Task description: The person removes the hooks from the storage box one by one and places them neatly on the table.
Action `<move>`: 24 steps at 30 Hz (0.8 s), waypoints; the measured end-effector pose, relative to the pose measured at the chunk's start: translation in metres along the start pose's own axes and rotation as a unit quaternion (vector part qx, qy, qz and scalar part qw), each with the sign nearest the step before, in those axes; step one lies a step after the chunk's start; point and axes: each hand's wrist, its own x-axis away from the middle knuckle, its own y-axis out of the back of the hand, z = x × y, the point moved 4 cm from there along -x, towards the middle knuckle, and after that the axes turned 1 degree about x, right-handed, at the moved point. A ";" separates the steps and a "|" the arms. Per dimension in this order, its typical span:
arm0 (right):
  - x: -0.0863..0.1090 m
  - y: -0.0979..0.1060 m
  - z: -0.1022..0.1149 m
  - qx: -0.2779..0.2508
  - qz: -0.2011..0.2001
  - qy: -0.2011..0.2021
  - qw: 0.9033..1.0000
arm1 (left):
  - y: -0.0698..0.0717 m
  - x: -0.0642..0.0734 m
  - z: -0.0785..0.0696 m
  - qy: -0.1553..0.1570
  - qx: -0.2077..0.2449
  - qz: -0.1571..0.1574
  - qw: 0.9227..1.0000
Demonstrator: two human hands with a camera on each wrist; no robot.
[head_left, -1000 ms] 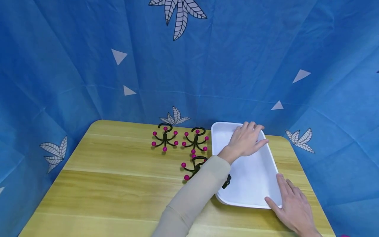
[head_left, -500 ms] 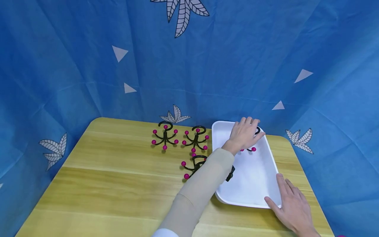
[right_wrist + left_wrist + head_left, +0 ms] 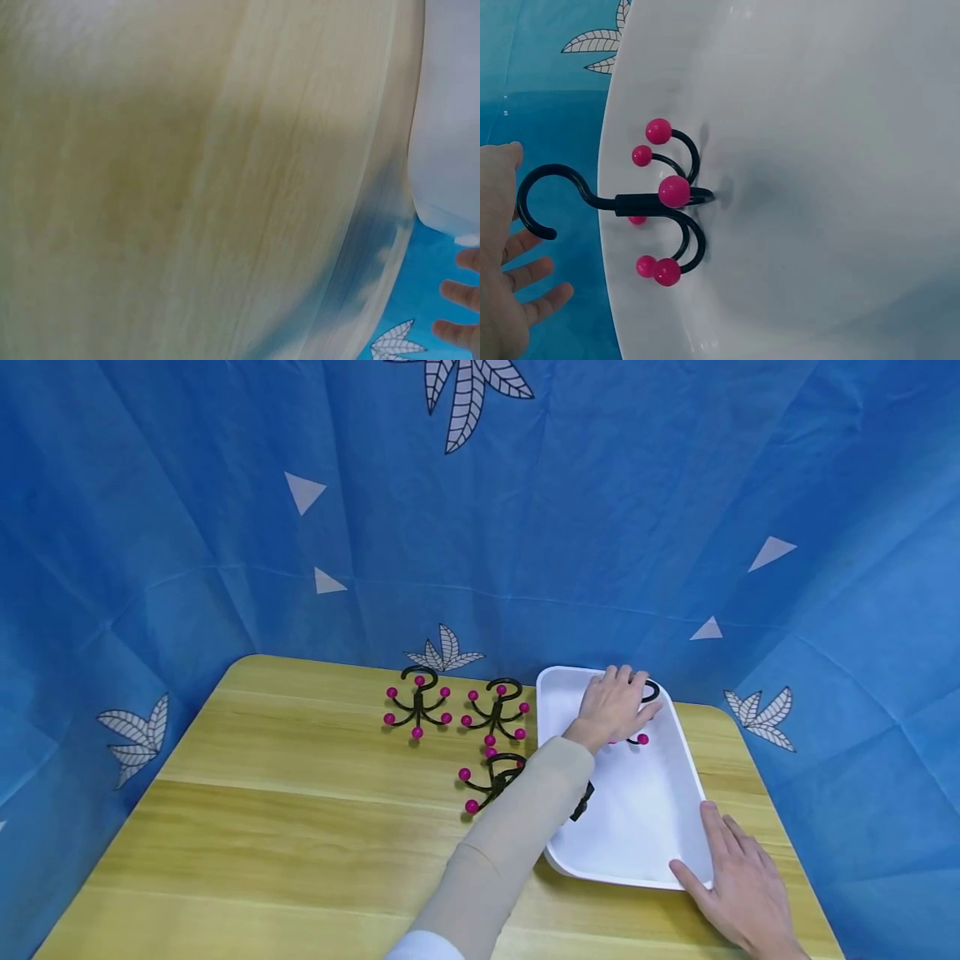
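Note:
My left hand (image 3: pixel 611 706) is over the far end of the white tray (image 3: pixel 633 827). Its fingers are stretched out. Beside it a black multi-arm hook (image 3: pixel 637 205) with pink ball tips lies in the tray, and the left wrist view shows its curved end apart from the fingers. From the head, the hand hides much of this hook. At the tray's near right corner my right hand (image 3: pixel 742 889) rests against the rim with straight fingers, the thumb spread along the near edge. Only some of its fingertips (image 3: pixel 459 295) show in the right wrist view.
Left of the tray, similar hooks lie on the wooden table (image 3: pixel 262 827): one hook (image 3: pixel 418 704) at the back, a second hook (image 3: pixel 495 717) next to it, and a nearer hook (image 3: pixel 498 783) partly behind the left sleeve (image 3: pixel 517 827). A blue curtain (image 3: pixel 600 510) hangs behind.
My left hand has drawn slightly leftward from the tray's far right, and the hook beneath it now shows in part. The right hand has stayed at the tray's corner.

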 end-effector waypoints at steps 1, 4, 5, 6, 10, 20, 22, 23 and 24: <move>0.000 0.000 0.000 0.000 0.003 -0.001 1.000 | -0.001 0.000 0.000 0.000 -0.001 0.001 1.000; 0.000 0.000 0.000 0.001 0.010 -0.002 1.000 | -0.005 -0.001 0.002 0.002 -0.003 0.003 1.000; 0.000 0.000 0.000 0.002 0.010 -0.002 1.000 | -0.006 -0.001 0.003 0.002 -0.003 0.003 1.000; -0.001 0.000 0.000 0.003 0.012 -0.002 1.000 | -0.007 -0.001 0.003 0.001 -0.004 0.000 1.000; -0.001 0.000 0.000 0.004 0.016 -0.004 1.000 | -0.006 -0.003 0.005 0.002 -0.012 -0.007 1.000; -0.001 0.001 0.001 0.002 0.022 -0.009 1.000 | -0.003 -0.004 0.006 -0.010 -0.013 -0.020 1.000; -0.001 0.001 0.001 0.002 0.022 -0.009 1.000 | -0.003 -0.004 0.005 -0.009 -0.011 -0.021 1.000; -0.001 0.001 0.001 0.002 0.022 -0.009 1.000 | -0.003 -0.004 0.005 -0.007 -0.010 -0.021 1.000; -0.001 0.001 0.001 0.002 0.021 -0.009 1.000 | -0.003 -0.004 0.005 -0.005 -0.012 -0.019 1.000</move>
